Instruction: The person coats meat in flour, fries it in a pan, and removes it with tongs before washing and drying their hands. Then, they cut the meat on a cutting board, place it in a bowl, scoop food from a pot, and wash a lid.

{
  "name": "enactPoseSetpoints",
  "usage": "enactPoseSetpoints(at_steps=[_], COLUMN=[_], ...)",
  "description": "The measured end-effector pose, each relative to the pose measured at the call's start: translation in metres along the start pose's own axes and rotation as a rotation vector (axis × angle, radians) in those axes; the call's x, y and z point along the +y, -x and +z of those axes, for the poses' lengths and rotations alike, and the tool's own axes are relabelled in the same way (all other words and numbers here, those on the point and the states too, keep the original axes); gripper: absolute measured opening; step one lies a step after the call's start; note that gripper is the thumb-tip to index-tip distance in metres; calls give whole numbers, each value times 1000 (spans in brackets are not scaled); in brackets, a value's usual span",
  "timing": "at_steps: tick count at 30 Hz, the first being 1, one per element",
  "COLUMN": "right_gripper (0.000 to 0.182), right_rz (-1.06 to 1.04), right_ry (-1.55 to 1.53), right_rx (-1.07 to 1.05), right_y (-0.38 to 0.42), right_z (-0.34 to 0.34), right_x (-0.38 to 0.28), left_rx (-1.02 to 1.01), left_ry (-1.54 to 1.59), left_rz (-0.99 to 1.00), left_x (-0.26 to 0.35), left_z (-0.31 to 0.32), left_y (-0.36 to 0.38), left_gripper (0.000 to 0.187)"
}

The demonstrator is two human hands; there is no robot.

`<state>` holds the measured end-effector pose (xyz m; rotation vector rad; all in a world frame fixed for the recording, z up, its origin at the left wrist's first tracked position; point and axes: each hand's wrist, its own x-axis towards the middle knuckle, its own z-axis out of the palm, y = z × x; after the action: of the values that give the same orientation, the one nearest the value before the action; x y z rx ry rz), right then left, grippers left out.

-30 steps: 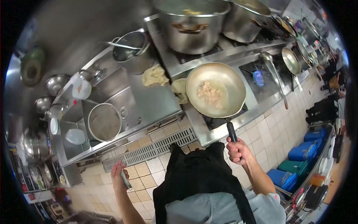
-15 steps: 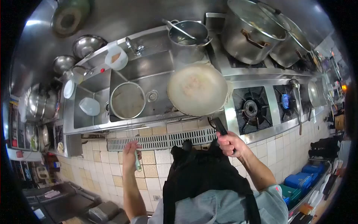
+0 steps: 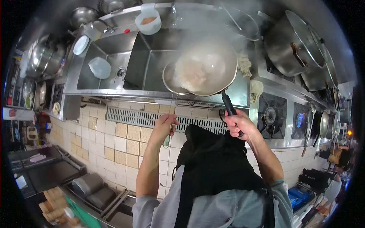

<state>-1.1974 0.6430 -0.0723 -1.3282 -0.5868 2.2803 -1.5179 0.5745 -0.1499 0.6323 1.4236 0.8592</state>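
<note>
My right hand [image 3: 241,123] is closed round the black handle of a wide wok [image 3: 218,72]. Steam rises from the wok, and pale food [image 3: 192,74] lies toward its left side. The wok's left edge overlaps a round metal-rimmed vessel or strainer [image 3: 170,80] at the sink's front; its inside is mostly hidden. My left hand [image 3: 164,127] is closed on a pale green handle [image 3: 166,141], and thin metal rods run from that hand up toward the round rim. Whether the wok touches the rim is unclear.
Double sink [image 3: 146,92] with a white container [image 3: 99,67] in its left basin. A plastic jug [image 3: 148,24] stands behind. Steam blurs the back. Large pots [image 3: 287,49] and burners [image 3: 269,115], one lit [image 3: 300,120], are at right; a floor grate [image 3: 142,117] runs below.
The wok has moved left over the round vessel, and its food shows nearer the left side. Steam has thickened. My left hand and the vessel are closer to the wok; the view has shifted.
</note>
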Motion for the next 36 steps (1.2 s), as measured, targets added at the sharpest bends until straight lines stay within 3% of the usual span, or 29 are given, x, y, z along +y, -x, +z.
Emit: enactPoseSetpoints(at_steps=[6, 12, 25, 28, 30, 36], right_gripper=[18, 18, 17, 16, 17, 19], right_rz=[7, -100, -226, -342, -552, -595], right_ry=[105, 489, 678, 865, 1035, 1126], right_rx=[41, 177, 283, 353, 419, 518], right_y=[-22, -35, -28, -39, -38, -14], right_z=[21, 30, 35, 18, 16, 33], right_x=[0, -1, 1, 14, 19, 13], left_rx=[-25, -47, -59, -69, -87, -128], left_ry=[46, 138, 237, 256, 272, 354], left_rz=[3, 22, 40, 58, 58, 52], left_x=[-5, -22, -38, -42, -44, -50], left_z=[-7, -10, -12, -12, -11, -6], left_y=[2, -13, -18, -18, -19, -27], left_gripper=[30, 28, 27, 25, 24, 23])
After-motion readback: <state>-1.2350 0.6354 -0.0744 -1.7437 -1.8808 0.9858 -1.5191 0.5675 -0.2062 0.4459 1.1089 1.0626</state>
